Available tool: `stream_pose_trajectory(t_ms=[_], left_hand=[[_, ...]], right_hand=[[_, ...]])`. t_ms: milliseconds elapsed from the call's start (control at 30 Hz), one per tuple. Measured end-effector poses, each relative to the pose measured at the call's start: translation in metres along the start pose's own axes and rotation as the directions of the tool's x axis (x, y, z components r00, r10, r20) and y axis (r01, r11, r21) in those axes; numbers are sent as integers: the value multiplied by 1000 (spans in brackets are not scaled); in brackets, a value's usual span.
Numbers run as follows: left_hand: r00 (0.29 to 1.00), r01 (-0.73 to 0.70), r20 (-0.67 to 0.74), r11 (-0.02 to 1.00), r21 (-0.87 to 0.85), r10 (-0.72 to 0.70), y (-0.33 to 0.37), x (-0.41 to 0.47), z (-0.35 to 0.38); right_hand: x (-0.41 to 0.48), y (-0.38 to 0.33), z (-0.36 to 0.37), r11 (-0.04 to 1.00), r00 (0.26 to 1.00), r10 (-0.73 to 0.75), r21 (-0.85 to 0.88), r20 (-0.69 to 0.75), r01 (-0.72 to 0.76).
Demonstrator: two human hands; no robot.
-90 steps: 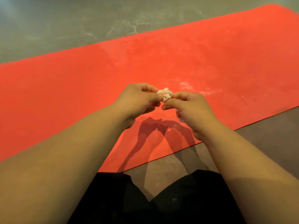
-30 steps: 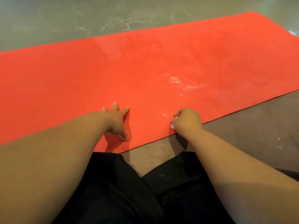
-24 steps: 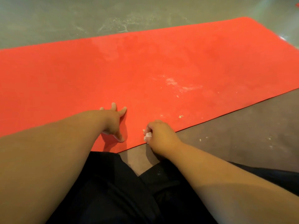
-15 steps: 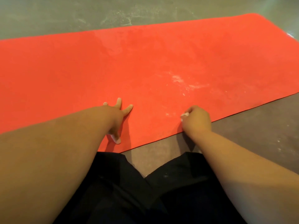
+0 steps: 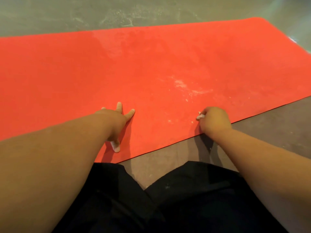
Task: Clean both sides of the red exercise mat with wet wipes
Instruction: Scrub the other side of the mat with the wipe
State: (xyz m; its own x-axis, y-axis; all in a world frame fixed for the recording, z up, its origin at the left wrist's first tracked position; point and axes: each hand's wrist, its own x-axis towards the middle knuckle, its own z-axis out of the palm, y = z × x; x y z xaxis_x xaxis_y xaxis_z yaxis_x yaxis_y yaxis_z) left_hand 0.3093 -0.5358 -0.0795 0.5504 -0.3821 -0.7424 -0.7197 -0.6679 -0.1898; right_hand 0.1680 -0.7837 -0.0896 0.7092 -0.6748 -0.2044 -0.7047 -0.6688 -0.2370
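Note:
The red exercise mat (image 5: 151, 68) lies flat on the floor, stretching across the whole view. My left hand (image 5: 116, 121) presses on the mat near its front edge with the fingers spread flat. My right hand (image 5: 214, 121) is curled round a small crumpled white wet wipe (image 5: 200, 116) and holds it against the mat close to the front edge. Only a bit of the wipe pokes out of the fist. A whitish smear (image 5: 186, 86) and a few small white crumbs mark the mat just beyond my right hand.
Grey concrete floor (image 5: 117, 12) with pale scuff marks lies beyond the mat, and darker floor (image 5: 269, 125) lies in front of it at the right. My legs in black trousers (image 5: 151, 199) are at the bottom.
Three seconds ago both hands pinched the wipe above the mat. My left hand has since settled flat on the mat, and my right hand rubs the wipe back and forth along the front edge.

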Motion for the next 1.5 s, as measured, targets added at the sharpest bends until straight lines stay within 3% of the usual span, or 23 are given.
stream_pose_trajectory(t_ms=[167, 233, 367, 467, 567, 700, 767, 867, 900, 967, 1067, 1200, 1267, 1367, 1433, 1500], left_hand=[[1000, 10, 17, 1000, -19, -9, 10, 2, -5], [999, 27, 31, 996, -83, -25, 14, 4, -4], [999, 36, 29, 981, -192, -31, 20, 5, -1], [999, 38, 25, 977, -209, -34, 20, 8, -2], [998, 58, 37, 974, -217, -51, 23, 11, -5], [998, 59, 30, 975, -215, -54, 22, 13, -6], [999, 50, 17, 975, -218, -48, 20, 12, -5], [999, 36, 2, 973, -229, -37, 20, 9, -4], [999, 36, -5, 973, -227, -39, 19, 9, -5], [999, 41, 0, 971, -234, -42, 19, 11, -5], [1000, 30, 1, 972, -235, -31, 20, 13, -6], [999, 39, 3, 973, -227, -39, 19, 11, -6], [999, 32, -7, 972, -233, -35, 19, 10, -6], [999, 32, -5, 970, -240, -34, 19, 10, -6], [999, 42, 1, 971, -233, -43, 19, 11, -7], [999, 48, 12, 970, -238, -46, 20, 11, -8]], right_hand=[[-16, -16, 17, 984, 955, -172, -5, 241, 179], [-13, -15, 18, 980, 963, -198, 48, 183, 193], [22, -4, 3, 997, 1000, -29, 74, 12, 28], [25, -5, -1, 1000, 1000, 5, 19, -8, -5], [-4, -17, 7, 994, 992, -104, 28, 68, 102], [-34, -34, 26, 947, 913, -319, 68, 255, 313], [-23, -26, 24, 968, 948, -248, 83, 199, 236], [-3, 1, 12, 997, 998, -15, 70, -67, 20], [-1, 2, 11, 1000, 995, -10, -3, -102, 9], [-12, -17, 18, 987, 990, -106, -128, -97, 93], [-38, -54, 40, 951, 951, -306, -49, -31, 305], [-66, -84, 59, 799, 785, -600, 67, 157, 597], [-48, -72, 53, 820, 816, -571, 22, 92, 572], [-6, -42, 29, 954, 953, -300, -19, -44, 299], [5, -37, 19, 986, 986, -163, 28, -45, 164], [-6, -49, 22, 982, 985, -174, 69, 6, 173]])
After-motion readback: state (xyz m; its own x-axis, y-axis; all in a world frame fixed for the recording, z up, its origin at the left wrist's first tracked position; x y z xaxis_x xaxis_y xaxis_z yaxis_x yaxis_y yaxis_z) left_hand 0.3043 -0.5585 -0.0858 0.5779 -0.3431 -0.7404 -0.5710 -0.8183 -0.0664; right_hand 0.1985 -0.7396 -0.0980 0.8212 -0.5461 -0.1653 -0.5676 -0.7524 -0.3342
